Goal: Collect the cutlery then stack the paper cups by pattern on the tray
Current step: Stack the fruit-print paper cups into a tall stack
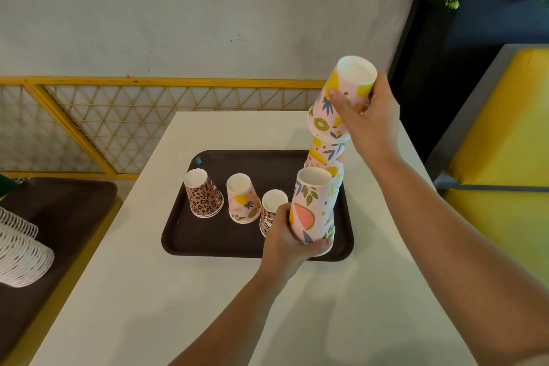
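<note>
While no cutlery shows, stacking is partly done: the right hand (368, 119) has its fingers curled round a fruit cup (341, 98) above the tray's (214, 244) right edge, the left hand (285, 241) grips the fruit stack (312, 208); three cups remain unstacked.

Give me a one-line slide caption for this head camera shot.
Left hand and right hand each grip upturned fruit-print paper cups above a dark brown plastic tray.

Your left hand (285, 239) covers most of the second leopard cup (269, 214); the fruit stack (325, 157) behind hides its base, and cup counts are unreadable.
</note>
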`<state>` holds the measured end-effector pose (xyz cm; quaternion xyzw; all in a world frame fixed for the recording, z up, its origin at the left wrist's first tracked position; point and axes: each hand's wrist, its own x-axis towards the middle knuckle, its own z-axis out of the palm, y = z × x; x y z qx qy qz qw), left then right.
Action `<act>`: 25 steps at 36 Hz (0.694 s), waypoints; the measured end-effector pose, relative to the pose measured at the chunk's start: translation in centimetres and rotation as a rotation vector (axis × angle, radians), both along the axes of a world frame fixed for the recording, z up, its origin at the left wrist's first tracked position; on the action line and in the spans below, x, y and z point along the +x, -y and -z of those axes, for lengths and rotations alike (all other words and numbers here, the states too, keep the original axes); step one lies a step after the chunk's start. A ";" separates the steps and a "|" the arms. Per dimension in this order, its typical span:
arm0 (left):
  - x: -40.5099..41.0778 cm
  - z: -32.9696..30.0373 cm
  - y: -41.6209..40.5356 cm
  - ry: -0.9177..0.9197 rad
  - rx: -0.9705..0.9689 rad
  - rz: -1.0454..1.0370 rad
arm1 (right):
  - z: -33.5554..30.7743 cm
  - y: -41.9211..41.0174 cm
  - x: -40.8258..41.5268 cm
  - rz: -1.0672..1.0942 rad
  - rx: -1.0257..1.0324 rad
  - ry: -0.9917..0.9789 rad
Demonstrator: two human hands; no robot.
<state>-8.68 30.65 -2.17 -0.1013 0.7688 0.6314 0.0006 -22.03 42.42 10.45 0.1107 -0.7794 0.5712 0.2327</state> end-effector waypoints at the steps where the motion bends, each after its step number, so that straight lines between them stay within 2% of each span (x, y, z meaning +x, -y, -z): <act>1: -0.1 0.0 0.0 0.005 0.000 0.003 | 0.6 0.0 -0.3 0.004 0.011 0.015; 4: -0.2 0.2 0.1 0.002 0.005 -0.005 | 2.3 0.0 -0.8 -0.006 0.011 0.061; 9: -0.4 0.1 0.0 -0.008 0.008 -0.006 | 4.4 -0.1 -0.5 -0.009 0.138 0.166; 15: -0.5 -0.1 0.0 -0.006 0.000 -0.015 | 4.6 -0.7 3.4 0.089 0.111 0.088; 19: -0.4 0.0 -0.3 -0.011 -0.007 -0.023 | 6.1 -0.6 7.2 -0.061 0.092 0.111; 25: -0.2 -0.2 -1.0 -0.058 -0.036 -0.018 | 8.4 -0.2 9.5 -0.146 0.221 0.245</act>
